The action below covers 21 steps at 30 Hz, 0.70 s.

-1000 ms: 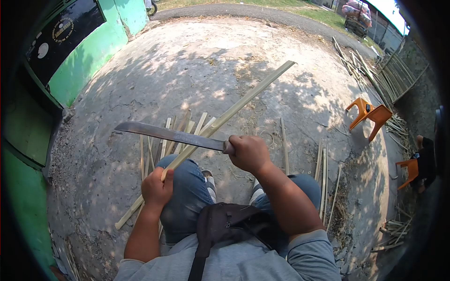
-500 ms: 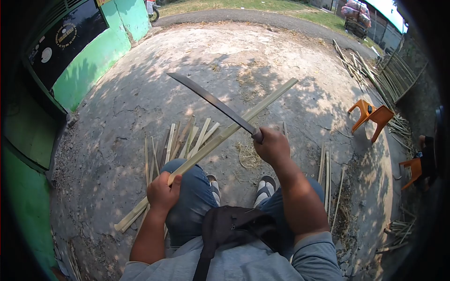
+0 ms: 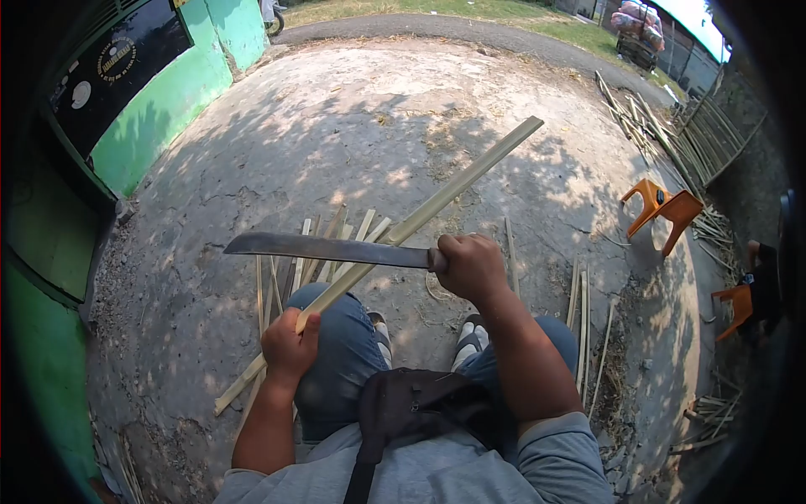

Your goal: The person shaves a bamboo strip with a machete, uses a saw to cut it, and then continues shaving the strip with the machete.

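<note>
My left hand (image 3: 290,344) is closed round the lower part of a long pale bamboo strip (image 3: 462,181), which slants up to the right. In my right hand (image 3: 472,267) is the handle of a machete (image 3: 327,249). Its long dark blade points left and crosses over the strip, a little above my left knee. Whether blade and strip touch is hard to tell. The strip's lower end (image 3: 239,385) sticks out to the left below my left hand.
Cut strips (image 3: 365,225) lie on the ground beyond my left knee, and more strips (image 3: 583,311) lie by my right knee. An orange stool (image 3: 663,210) stands at the right. Bamboo poles (image 3: 638,126) lie behind it. Part of another person (image 3: 762,281) shows at the right edge.
The machete has swung down and left, from slanting up to nearly level. My right hand has moved slightly left and the strip's upper end sits a little higher.
</note>
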Available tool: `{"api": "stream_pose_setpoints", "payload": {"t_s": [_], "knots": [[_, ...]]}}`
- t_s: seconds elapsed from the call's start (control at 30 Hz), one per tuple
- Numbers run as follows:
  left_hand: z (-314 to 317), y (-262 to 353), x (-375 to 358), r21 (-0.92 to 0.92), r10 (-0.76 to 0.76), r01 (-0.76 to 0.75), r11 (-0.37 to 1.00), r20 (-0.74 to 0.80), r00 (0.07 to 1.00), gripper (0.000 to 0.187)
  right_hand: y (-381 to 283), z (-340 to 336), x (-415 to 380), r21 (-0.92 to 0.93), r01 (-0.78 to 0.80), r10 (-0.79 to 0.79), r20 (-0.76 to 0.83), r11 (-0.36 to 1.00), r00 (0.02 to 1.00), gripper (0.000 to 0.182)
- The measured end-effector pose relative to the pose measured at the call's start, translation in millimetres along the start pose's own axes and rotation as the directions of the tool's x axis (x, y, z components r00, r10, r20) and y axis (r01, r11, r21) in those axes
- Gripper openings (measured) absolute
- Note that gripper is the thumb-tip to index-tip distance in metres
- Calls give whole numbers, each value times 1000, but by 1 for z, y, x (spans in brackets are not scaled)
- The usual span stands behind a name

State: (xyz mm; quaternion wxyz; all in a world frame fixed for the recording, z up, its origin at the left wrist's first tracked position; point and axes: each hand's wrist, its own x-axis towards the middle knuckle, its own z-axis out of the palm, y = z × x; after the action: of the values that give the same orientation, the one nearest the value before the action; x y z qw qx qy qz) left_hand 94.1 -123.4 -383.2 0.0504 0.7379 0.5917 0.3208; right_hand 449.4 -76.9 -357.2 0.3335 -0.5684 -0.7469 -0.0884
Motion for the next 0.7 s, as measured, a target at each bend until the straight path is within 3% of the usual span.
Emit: {"api": "stream_pose_setpoints", "payload": {"t_s": [0.2, 0.3, 0.33, 0.43, 0.53, 0.7], "knots": [[-3, -3, 2, 20, -43, 42, 999, 62, 997, 60, -24, 4, -4, 11, -47, 47, 43, 999, 998, 25], [2, -7, 0, 3, -21, 21, 1000, 16, 1000, 60, -32, 14, -5, 25, 79, -79, 14, 997, 997, 24], [1, -5, 0, 3, -18, 18, 1000, 10, 1000, 59, -33, 13, -5, 24, 57, -58, 48, 998, 997, 17], [1, -3, -3, 13, -26, 26, 1000, 0, 1000, 59, -24, 5, 0, -2, 36, -36, 44, 999, 998, 26], [5, -4, -2, 31, -29, 29, 999, -4, 1000, 58, -18, 4, 1, -1, -38, 37, 75, 999, 996, 28], [4, -1, -4, 40, -3, 5, 999, -44, 999, 57, -11, 4, 0, -23, -31, 33, 74, 999, 997, 29]]}}
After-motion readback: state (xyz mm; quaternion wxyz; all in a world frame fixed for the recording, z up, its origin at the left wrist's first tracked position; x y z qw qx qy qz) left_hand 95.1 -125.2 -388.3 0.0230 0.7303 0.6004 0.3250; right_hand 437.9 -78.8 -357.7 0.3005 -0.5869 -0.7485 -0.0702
